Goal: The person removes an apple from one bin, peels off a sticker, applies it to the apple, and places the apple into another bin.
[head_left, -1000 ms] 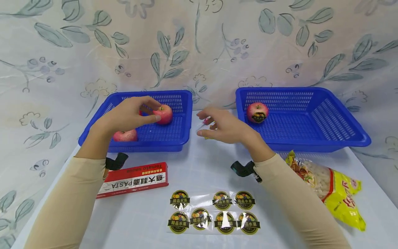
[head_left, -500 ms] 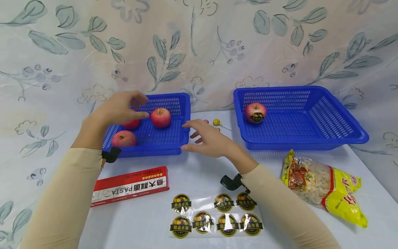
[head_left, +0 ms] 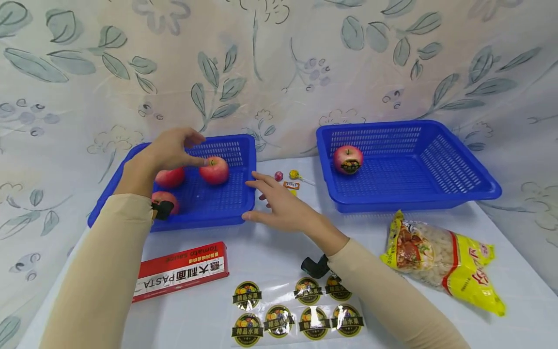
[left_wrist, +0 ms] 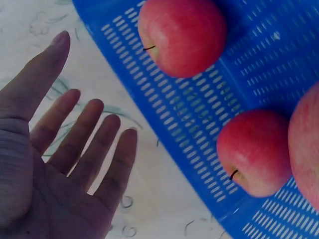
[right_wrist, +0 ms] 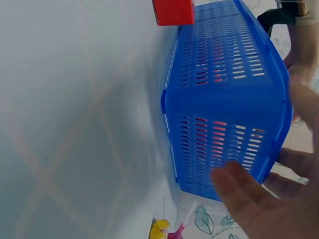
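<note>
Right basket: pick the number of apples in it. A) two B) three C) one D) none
C: the right basket holds a single apple with a sticker on it, near its back left corner; the other three apples lie in the left basket.

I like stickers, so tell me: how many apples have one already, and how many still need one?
One apple in the right basket wears a sticker. Three bare apples wait in the left basket. The left hand hovers open over them; the right hand is open by that basket's corner. Seven stickers remain on the sheet. So one done, three left.
</note>
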A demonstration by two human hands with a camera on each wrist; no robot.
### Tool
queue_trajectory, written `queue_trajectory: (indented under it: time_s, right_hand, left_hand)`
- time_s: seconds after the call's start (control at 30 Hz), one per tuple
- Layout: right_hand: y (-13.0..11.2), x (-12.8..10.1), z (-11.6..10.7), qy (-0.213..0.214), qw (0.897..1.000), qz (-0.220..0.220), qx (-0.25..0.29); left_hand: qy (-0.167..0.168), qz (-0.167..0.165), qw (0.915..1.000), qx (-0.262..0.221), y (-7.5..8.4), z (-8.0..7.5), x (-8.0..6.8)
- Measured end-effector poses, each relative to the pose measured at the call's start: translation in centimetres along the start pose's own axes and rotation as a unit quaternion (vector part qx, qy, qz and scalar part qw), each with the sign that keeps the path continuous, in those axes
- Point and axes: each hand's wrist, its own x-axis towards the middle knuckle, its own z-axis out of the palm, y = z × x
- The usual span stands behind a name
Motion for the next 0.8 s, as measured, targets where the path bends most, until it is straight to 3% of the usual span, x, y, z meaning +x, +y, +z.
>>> queue_trajectory:
  time_s: [0.17, 0.5, 0.8]
  right_hand:
    - [-0.2, -0.3, 0.3, -0.029, 1.0, -0.001, -0.008]
    - [0.0, -0.4, 0.1, -0.02, 1.0, -0.009, -0.001]
    - [0.2, -0.4, 0.0, -0.015, 1.0, -0.006, 0.023]
  left_hand:
    - [-0.055, -0.014, 0.9983, -0.016, -0.9, 0.8, 1.3]
    - [-0.134, -0.056, 0.9889, -0.032, -2.0, 2.1, 2.4]
    - [-0.159, -0.085, 0.9834, -0.017, -1.9, 2.8, 3.6]
